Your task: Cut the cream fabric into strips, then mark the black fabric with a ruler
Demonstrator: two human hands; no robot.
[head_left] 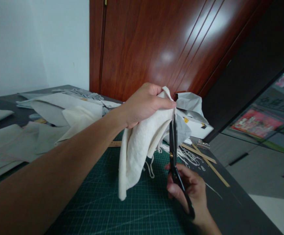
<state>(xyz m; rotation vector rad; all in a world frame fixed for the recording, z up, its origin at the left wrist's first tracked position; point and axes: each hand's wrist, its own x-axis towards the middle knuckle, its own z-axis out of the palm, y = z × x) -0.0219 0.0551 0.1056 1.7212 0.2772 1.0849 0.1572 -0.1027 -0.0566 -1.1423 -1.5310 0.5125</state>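
My left hand [146, 102] pinches the upper edge of a piece of white fabric [142, 150], which hangs in loose folds above the green cutting mat [102, 199]. Black-handled scissors [173, 143] are gripped in my right hand [190, 189], with the blades pointing up. The blade tips touch the fabric's edge just below my left thumb. The blades look nearly closed. Whether fabric lies between them I cannot tell. A loose white cord [151, 168] dangles beside the cloth.
Pale fabric pieces [51, 130] are piled on the left. At the back right stands a white box [198, 127] with grey cloth on it. Wooden rulers [212, 166] and white cord scraps [190, 156] lie on the dark table [230, 209]. A brown wooden door [151, 42] rises behind.
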